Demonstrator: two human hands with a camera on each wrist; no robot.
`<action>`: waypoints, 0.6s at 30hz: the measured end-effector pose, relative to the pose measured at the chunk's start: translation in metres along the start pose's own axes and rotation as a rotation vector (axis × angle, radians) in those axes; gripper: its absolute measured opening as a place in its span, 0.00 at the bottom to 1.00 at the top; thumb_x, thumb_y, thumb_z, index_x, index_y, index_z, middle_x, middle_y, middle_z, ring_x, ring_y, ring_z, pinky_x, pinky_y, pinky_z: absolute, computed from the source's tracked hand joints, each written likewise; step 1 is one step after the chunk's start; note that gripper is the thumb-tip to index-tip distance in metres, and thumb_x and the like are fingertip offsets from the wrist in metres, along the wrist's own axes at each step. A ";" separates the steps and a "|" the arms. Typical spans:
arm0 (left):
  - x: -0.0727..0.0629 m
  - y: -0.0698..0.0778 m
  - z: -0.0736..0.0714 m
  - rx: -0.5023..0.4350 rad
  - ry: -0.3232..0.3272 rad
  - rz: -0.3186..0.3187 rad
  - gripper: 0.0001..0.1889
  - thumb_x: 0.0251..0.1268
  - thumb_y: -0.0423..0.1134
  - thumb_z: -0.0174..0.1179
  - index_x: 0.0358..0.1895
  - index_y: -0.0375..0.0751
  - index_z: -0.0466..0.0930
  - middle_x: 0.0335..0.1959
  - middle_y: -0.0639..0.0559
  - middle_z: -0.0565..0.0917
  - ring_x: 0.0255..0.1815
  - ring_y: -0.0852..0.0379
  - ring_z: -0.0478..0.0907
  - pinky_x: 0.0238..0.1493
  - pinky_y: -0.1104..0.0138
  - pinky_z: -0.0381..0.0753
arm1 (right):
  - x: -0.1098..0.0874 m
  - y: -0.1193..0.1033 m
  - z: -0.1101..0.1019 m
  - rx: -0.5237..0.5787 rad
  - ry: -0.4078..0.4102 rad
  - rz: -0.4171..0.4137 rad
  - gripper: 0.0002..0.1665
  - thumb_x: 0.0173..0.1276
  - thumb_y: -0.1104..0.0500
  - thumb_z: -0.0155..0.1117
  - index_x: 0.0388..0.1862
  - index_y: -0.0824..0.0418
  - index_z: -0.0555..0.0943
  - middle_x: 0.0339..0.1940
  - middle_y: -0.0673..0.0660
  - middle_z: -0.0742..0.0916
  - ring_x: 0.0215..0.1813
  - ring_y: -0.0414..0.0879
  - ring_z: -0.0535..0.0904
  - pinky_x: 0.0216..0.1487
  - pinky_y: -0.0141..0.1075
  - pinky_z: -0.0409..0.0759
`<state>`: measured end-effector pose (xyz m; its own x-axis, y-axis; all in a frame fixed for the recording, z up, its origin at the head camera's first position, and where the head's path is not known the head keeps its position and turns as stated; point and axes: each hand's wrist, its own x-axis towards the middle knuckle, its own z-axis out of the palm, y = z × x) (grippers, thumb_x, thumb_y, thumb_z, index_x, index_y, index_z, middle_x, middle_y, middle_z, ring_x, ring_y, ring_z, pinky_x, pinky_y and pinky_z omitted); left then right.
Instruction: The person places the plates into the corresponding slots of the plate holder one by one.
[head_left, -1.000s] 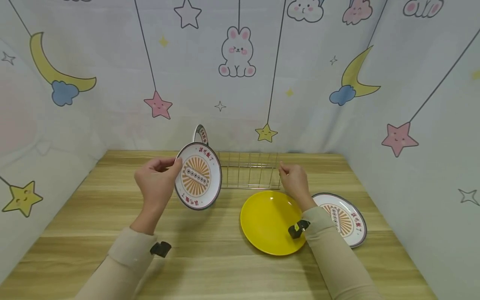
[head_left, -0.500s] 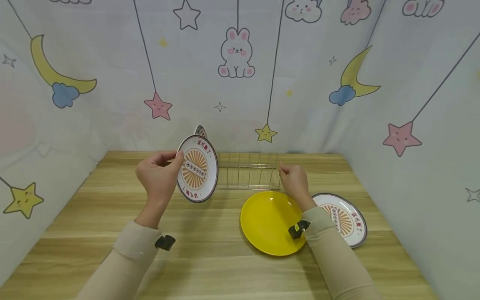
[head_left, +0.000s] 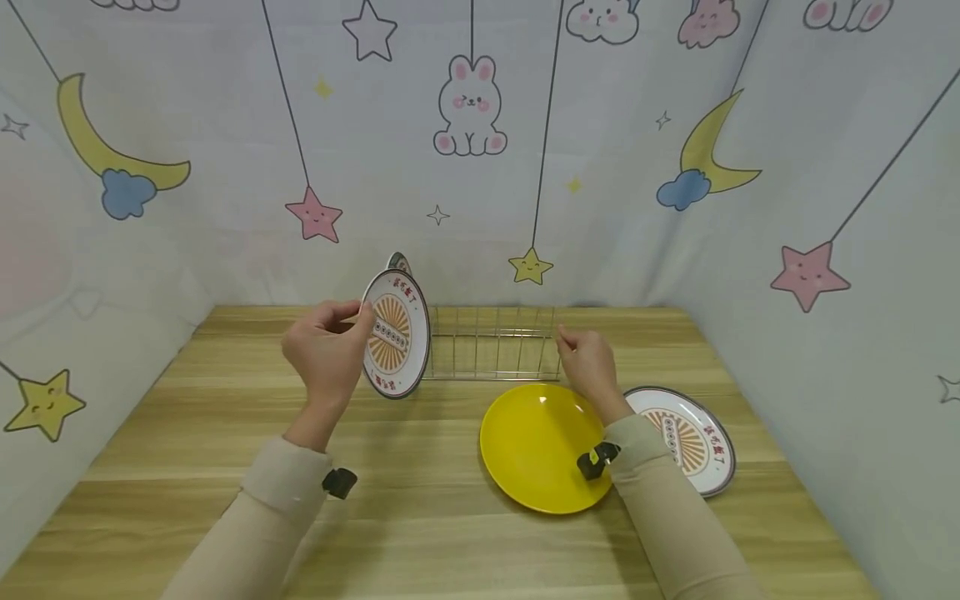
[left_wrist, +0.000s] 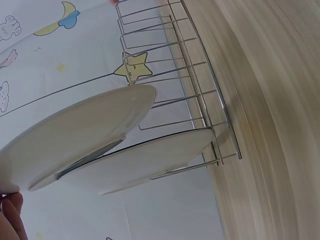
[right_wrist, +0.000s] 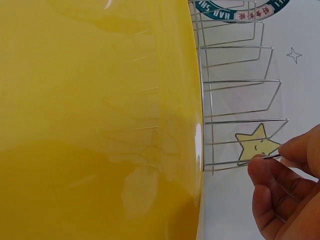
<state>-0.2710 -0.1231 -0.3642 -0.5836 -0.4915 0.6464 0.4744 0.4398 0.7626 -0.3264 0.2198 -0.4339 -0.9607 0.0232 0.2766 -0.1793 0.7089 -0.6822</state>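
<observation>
My left hand (head_left: 330, 346) pinches the rim of a white plate (head_left: 396, 337) with an orange sunburst print, raised nearly upright off the table. A wire dish rack (head_left: 497, 335) stands at the back of the table. In its left end stands another plate (left_wrist: 150, 160), mostly hidden in the head view behind the held one. The left wrist view has the held plate (left_wrist: 80, 130) close beside that plate, its lower edge over the rack wires. At the rack's right end, my right hand (head_left: 588, 358) pinches an end wire between thumb and forefinger.
A yellow plate (head_left: 536, 454) lies on the wooden table (head_left: 420, 525) in front of the rack. Partly under my right forearm lies a second sunburst plate (head_left: 705, 442). A printed cloth (head_left: 247, 133) hangs behind and at both sides.
My left hand has carried the plate slightly up, then right and back toward the rack, turning it more edge-on. The right hand keeps its place at the rack.
</observation>
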 end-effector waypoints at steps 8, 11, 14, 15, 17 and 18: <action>-0.005 -0.004 0.007 0.013 0.004 0.008 0.08 0.55 0.37 0.71 0.29 0.35 0.90 0.24 0.47 0.87 0.19 0.71 0.80 0.19 0.80 0.77 | 0.001 0.001 0.002 -0.007 0.011 -0.014 0.17 0.74 0.60 0.60 0.59 0.59 0.81 0.41 0.58 0.89 0.15 0.42 0.62 0.15 0.31 0.60; -0.007 -0.007 0.007 -0.014 -0.009 0.012 0.08 0.56 0.37 0.71 0.30 0.34 0.89 0.25 0.47 0.88 0.21 0.71 0.81 0.22 0.79 0.79 | 0.001 0.001 0.002 -0.006 0.012 -0.019 0.17 0.74 0.60 0.60 0.59 0.60 0.81 0.42 0.58 0.89 0.15 0.42 0.62 0.15 0.31 0.60; -0.010 -0.003 0.008 -0.035 -0.024 0.001 0.07 0.57 0.35 0.71 0.32 0.33 0.89 0.27 0.44 0.88 0.23 0.72 0.82 0.24 0.79 0.80 | 0.001 0.000 0.001 -0.007 0.012 -0.023 0.17 0.74 0.60 0.59 0.59 0.61 0.81 0.41 0.59 0.89 0.15 0.42 0.62 0.15 0.31 0.60; -0.011 0.001 0.008 -0.042 -0.030 -0.004 0.06 0.57 0.33 0.71 0.32 0.31 0.88 0.28 0.43 0.88 0.24 0.70 0.82 0.25 0.79 0.80 | 0.001 -0.001 0.001 -0.008 0.014 -0.023 0.17 0.74 0.60 0.59 0.59 0.61 0.81 0.40 0.59 0.89 0.15 0.42 0.62 0.15 0.31 0.60; -0.014 0.009 0.007 -0.053 -0.040 -0.009 0.06 0.57 0.30 0.71 0.33 0.29 0.87 0.29 0.41 0.88 0.25 0.62 0.85 0.25 0.80 0.80 | 0.001 -0.001 0.000 -0.011 0.017 -0.022 0.17 0.74 0.60 0.59 0.59 0.61 0.81 0.38 0.59 0.89 0.15 0.42 0.62 0.16 0.32 0.60; -0.015 0.013 0.007 -0.056 -0.048 -0.009 0.05 0.57 0.28 0.70 0.34 0.28 0.87 0.30 0.40 0.88 0.26 0.58 0.86 0.26 0.80 0.80 | 0.000 -0.002 0.000 -0.009 0.018 -0.020 0.17 0.74 0.60 0.59 0.59 0.61 0.81 0.38 0.59 0.89 0.15 0.42 0.62 0.16 0.32 0.60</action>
<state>-0.2603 -0.1046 -0.3640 -0.6183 -0.4582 0.6385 0.5042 0.3919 0.7695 -0.3265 0.2185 -0.4329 -0.9530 0.0210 0.3022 -0.1967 0.7159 -0.6699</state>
